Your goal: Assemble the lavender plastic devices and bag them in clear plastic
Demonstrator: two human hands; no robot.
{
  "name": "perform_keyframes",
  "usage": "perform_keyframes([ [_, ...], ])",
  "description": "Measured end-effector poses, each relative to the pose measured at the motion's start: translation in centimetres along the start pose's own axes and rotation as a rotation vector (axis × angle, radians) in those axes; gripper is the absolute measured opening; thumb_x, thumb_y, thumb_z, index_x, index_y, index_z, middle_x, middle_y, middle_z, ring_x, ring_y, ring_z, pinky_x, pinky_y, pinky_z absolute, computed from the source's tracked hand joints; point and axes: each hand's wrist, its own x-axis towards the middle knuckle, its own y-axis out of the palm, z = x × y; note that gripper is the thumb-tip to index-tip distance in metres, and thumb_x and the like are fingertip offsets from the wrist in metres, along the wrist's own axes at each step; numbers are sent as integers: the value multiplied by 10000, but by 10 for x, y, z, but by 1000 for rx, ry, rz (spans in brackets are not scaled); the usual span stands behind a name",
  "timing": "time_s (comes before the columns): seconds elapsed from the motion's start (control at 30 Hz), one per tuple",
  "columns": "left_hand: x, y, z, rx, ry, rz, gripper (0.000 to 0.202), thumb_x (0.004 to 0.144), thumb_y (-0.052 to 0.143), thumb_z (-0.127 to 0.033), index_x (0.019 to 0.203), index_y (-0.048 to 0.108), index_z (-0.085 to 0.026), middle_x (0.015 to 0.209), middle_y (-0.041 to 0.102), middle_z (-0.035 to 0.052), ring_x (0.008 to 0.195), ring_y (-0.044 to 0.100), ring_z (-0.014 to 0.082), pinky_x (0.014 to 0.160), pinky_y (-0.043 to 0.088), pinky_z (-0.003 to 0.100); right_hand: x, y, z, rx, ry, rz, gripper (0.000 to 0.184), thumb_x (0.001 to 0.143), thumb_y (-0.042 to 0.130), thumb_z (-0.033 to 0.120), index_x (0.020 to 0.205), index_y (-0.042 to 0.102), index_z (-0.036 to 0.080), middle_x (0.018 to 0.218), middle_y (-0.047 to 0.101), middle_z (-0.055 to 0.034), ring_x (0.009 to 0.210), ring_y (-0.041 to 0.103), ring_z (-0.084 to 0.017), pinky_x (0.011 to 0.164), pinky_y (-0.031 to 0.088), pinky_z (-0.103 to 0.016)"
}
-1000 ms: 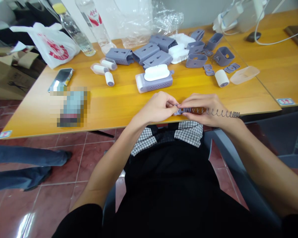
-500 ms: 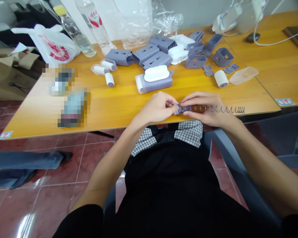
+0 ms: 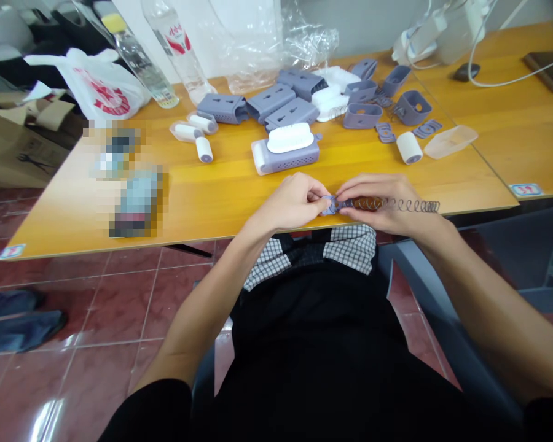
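My left hand (image 3: 291,201) and my right hand (image 3: 381,199) meet over the near edge of the wooden table (image 3: 221,184). The left fingers pinch a small grey plastic piece (image 3: 328,205). The right fingers are closed on a long thin metal coil spring (image 3: 410,205) that lies sideways, its free end sticking out to the right past my wrist. The spring's left end touches the grey piece between the two hands.
Behind my hands sits a grey case with a white brush (image 3: 286,147). Further back lie several grey housings (image 3: 276,104), white rollers (image 3: 409,147), a clear cap (image 3: 450,141), two bottles (image 3: 177,46) and plastic bags (image 3: 96,86). Another person's feet (image 3: 13,319) stand at the left.
The spring's free end has pulled in to the left, so the spring looks shorter. Both hands stay at the same spot. The person's feet at the left have moved further left.
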Motion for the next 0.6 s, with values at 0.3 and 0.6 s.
perform_keyframes([
  [0.3, 0, 0, -1, -6, 19, -15, 134, 907, 673, -205, 874, 788, -143, 855, 803, 83, 797, 745, 198, 745, 578, 337, -1, 4, -2, -13, 35, -38, 212, 969, 815, 382, 1177, 830, 346, 990, 814, -15, 835, 729, -214, 745, 584, -367],
  [0.6, -1, -4, -3, -136, 17, 5, 128, 927, 680, -184, 921, 800, -139, 945, 833, 95, 834, 766, 181, 809, 607, 326, 1, 14, 4, -11, 28, -142, 229, 945, 843, 429, 1158, 853, 344, 1040, 799, -35, 861, 731, -214, 754, 599, -372],
])
